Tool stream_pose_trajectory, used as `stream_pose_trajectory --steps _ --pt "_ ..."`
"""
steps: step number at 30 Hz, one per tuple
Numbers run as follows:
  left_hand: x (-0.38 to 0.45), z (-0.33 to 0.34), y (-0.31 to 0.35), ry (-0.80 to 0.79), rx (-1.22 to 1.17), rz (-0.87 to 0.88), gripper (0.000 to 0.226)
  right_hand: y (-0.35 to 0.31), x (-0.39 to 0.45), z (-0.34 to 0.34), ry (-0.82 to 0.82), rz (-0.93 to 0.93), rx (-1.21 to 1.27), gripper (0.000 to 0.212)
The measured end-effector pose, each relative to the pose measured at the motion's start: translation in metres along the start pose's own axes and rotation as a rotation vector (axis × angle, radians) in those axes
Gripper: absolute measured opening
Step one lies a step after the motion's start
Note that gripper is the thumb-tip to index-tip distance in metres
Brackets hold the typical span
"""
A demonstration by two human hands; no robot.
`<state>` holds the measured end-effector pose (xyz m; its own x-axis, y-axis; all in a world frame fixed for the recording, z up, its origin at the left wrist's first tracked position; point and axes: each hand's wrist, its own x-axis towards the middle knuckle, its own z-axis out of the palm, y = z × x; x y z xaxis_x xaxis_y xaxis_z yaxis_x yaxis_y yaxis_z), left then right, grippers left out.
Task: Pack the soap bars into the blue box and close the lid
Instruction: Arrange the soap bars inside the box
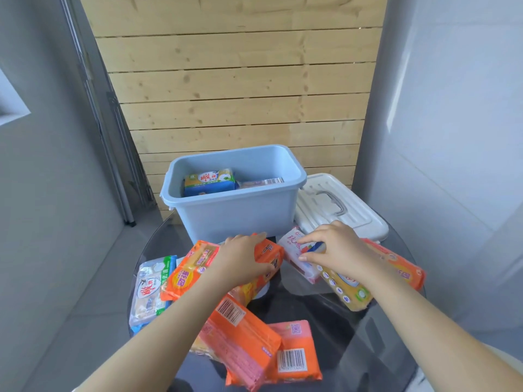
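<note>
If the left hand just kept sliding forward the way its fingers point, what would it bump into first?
Most likely the near wall of the blue box. The left hand lies on an orange soap pack, fingers aimed at the box just beyond; the exact gap is hard to judge.

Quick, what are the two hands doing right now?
Left hand: closed around an orange soap pack on the table.
Right hand: fingers pinching a white and pink soap bar, not yet lifted.
</note>
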<state>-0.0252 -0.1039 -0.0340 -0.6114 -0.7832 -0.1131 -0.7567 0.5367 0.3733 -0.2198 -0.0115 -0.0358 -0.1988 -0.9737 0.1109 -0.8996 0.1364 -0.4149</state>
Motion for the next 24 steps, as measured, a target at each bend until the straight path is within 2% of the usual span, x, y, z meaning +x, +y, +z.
stream_pose_trajectory --steps 5,9,11,15,20,24 --pt "-0.001 0.0 0.003 0.08 -0.147 -0.002 0.053 -0.003 0.004 0.001 -0.005 0.001 0.002 0.046" --pt "-0.001 -0.01 0.005 0.058 -0.26 0.047 0.067 -0.008 0.003 -0.002 -0.036 -0.041 0.132 0.051" --pt "-0.001 -0.026 0.011 0.009 -0.298 0.123 0.068 -0.011 0.002 -0.011 -0.041 -0.058 0.266 0.05" --pt "-0.005 -0.068 0.024 -0.04 -0.365 0.258 0.053 -0.024 -0.003 -0.04 -0.035 -0.074 0.452 0.046" --pt "0.002 -0.133 0.04 -0.037 -0.444 0.327 0.05 -0.049 0.009 -0.083 0.093 -0.152 0.667 0.041" --pt "0.022 -0.18 0.045 -0.015 -0.514 0.364 0.049 -0.066 0.043 -0.116 0.112 -0.181 0.772 0.05"
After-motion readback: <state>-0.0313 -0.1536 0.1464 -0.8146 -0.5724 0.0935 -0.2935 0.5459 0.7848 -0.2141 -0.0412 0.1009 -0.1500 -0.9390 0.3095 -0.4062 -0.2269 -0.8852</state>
